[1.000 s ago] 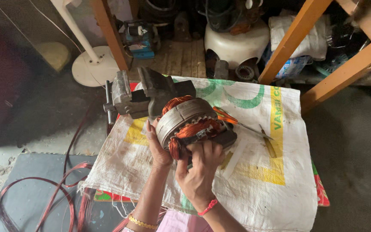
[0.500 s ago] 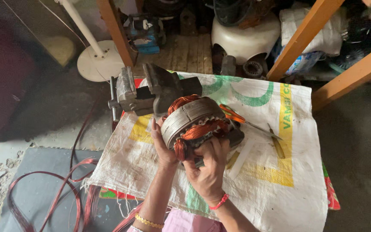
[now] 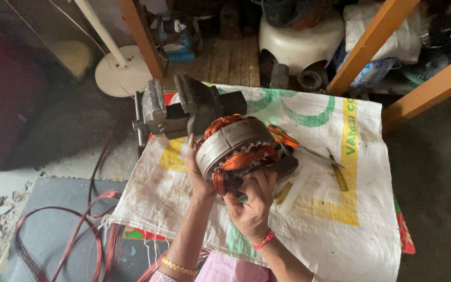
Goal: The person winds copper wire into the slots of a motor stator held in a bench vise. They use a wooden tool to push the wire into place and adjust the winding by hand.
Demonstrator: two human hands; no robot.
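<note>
While both hands are raised over the middle of the surface (image 3: 340, 230), they carry between them a motor stator (image 3: 236, 149): a grey ring of stacked metal plates with copper windings bulging from both ends. The left hand (image 3: 197, 175) cups the ring from its left side, palm against the grey band and one finger pointing up along it. The right hand (image 3: 251, 201) holds it from below and in front, fingers curled into the copper at the near end; whether the fingertips pinch a single wire cannot be told. Both grips are closed on the stator, which sits tilted, its axis running from near left to far right, and is held just above the cloth.

A white woven sack (image 3: 319, 125) with green and yellow print covers the surface. At the far left corner stands a grey bench vise (image 3: 184, 107), just behind the stator and apart from it. Orange-handled pliers or snips (image 3: 285, 138) lie to the right of the stator, partly hidden by it, their metal tip pointing toward the right edge. Beside that tip lies a small yellow-handled screwdriver (image 3: 339, 175). A pale flat strip (image 3: 294, 190) lies near the right hand.

Loops of reddish wire (image 3: 79, 230) trail on the floor past the left edge. A white fan base (image 3: 121, 73) stands on the floor beyond the vise.
</note>
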